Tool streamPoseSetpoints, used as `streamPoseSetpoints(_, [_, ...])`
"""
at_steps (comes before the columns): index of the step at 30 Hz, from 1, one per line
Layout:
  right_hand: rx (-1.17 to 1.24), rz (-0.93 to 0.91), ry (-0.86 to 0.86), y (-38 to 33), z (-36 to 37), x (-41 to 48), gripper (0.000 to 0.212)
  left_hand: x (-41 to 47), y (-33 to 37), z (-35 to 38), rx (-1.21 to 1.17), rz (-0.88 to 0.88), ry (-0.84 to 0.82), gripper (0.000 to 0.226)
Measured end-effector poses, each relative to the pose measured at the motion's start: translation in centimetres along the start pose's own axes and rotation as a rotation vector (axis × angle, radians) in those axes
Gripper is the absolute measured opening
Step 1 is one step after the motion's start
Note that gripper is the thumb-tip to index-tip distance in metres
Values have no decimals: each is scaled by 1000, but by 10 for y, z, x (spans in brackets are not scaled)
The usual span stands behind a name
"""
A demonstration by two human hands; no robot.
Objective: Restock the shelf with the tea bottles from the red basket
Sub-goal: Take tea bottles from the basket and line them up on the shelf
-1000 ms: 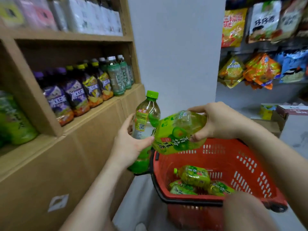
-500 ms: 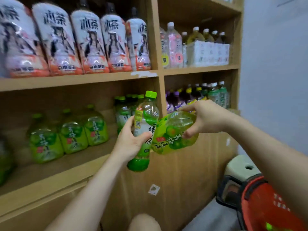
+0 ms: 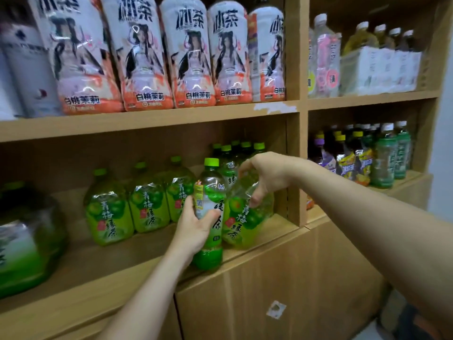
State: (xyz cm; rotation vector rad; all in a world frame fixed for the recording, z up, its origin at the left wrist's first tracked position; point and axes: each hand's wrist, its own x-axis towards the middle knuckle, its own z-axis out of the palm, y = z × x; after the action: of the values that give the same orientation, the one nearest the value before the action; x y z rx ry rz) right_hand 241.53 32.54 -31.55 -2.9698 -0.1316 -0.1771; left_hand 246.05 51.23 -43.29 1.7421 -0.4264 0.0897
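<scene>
Two tea bottles are held at the shelf (image 3: 269, 238) edge. A slim green-capped bottle (image 3: 210, 212) is gripped upright by the left hand (image 3: 193, 229), fingers wrapped round its label. Just beside it, a wider plum green tea bottle (image 3: 245, 217) is clutched at its top by the right hand (image 3: 267, 176), tilted, its base at the board beside three matching bottles (image 3: 137, 202).

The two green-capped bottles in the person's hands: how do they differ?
The slim clear tea bottle in the left hand stands upright; the squat green plum-tea bottle in the right hand is tilted. The slim one's green cap shows, while the squat one's top is hidden under the hand. The squat one is wider and matches the row on the wooden shelf. Both hold greenish tea.
</scene>
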Motion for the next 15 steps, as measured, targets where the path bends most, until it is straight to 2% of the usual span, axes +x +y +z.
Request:
streamPoseSetpoints(5, [276,-33,80,5,16,26,60,10,-12,-10,-11,7,20,36])
streamPoseSetpoints(8, [449,-65,247,-4,39,41,43,14,-14,-18,-37,3,88,45])
streamPoseSetpoints(9, [490,-74,311,-9,48,45,47,15,-15,-22,-34,11,126,54])
streamPoseSetpoints(11, [586,-83,407,-19,71,48,72,14,-18,-31,-23,30,176,74])
streamPoseSetpoints(13, [796,8,469,-27,93,45,91,10,-23,-41,26,37,185,79])
streamPoseSetpoints(15, [930,117,520,-28,107,46,96,4,-27,-50,81,36,154,79])
